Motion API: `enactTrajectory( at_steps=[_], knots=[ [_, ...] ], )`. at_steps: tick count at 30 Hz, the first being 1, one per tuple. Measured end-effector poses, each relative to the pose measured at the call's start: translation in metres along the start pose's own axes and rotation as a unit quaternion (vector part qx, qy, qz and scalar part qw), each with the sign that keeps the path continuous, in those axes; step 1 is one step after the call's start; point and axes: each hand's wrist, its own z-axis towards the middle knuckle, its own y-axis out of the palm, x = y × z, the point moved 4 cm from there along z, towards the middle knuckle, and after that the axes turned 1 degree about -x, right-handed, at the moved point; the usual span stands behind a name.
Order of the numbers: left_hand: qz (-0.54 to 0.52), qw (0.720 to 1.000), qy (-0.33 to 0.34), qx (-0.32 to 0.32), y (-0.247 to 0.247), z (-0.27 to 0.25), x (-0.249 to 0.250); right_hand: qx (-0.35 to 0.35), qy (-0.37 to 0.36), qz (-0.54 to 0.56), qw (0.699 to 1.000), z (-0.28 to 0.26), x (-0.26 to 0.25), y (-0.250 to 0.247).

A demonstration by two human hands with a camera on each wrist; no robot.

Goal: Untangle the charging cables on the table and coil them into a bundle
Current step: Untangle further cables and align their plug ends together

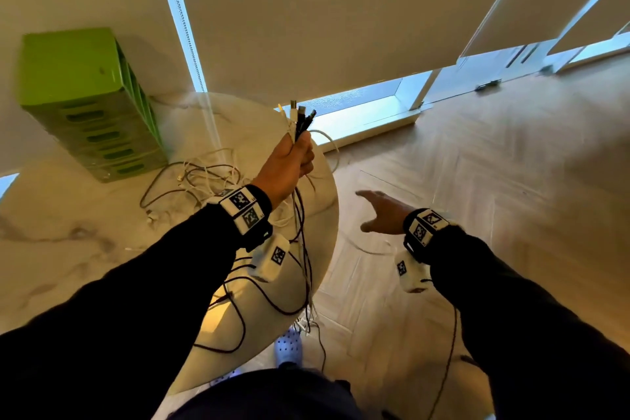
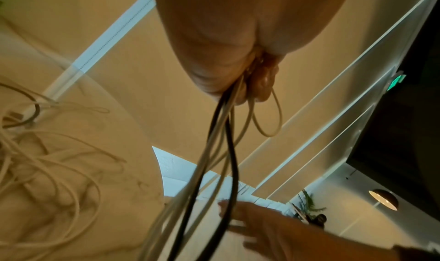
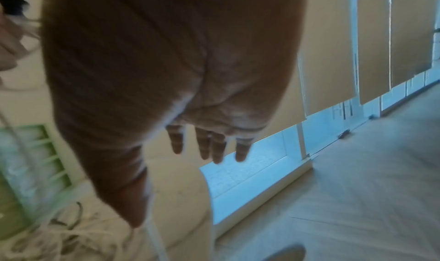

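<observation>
My left hand is raised above the round marble table and grips a bunch of black and white charging cables, their plugs sticking up above the fist. The cables hang down from the fist past the table edge toward the floor. A loose tangle of white and dark cables still lies on the table beside the green box. My right hand is spread with straight fingers out over the floor, right of the table, holding nothing. A thin white cable runs near its thumb in the right wrist view.
A green slotted box stands at the table's far left against the wall. Lowered roller blinds cover the windows behind. Wood floor lies to the right. A light perforated shoe shows under the table edge.
</observation>
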Motion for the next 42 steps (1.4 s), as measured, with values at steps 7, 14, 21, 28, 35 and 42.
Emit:
enactTrajectory(
  at_steps=[7, 14, 21, 28, 35, 42],
  knots=[
    [0.056, 0.998, -0.029, -0.013, 0.023, -0.003, -0.022, 0.004, -0.195, 0.174, 0.965, -0.03, -0.08, -0.008],
    [0.205, 0.976, -0.016, 0.071, -0.003, 0.01, -0.04, 0.145, -0.192, 0.167, 0.956, -0.035, -0.061, -0.024],
    [0.174, 0.981, -0.029, 0.085, -0.013, 0.012, -0.041, 0.066, -0.005, 0.035, 0.997, -0.024, -0.006, -0.022],
    [0.039, 0.997, -0.028, 0.063, -0.016, 0.008, -0.022, -0.066, 0.107, 0.017, 0.992, -0.009, 0.032, 0.021],
    [0.035, 0.998, -0.022, 0.051, -0.014, 0.009, -0.011, -0.046, 0.096, -0.08, 0.991, -0.001, 0.016, 0.007],
    [0.028, 0.999, -0.026, 0.03, -0.003, 0.01, -0.014, -0.02, -0.062, 0.241, 0.968, -0.011, -0.031, 0.004]
  ],
)
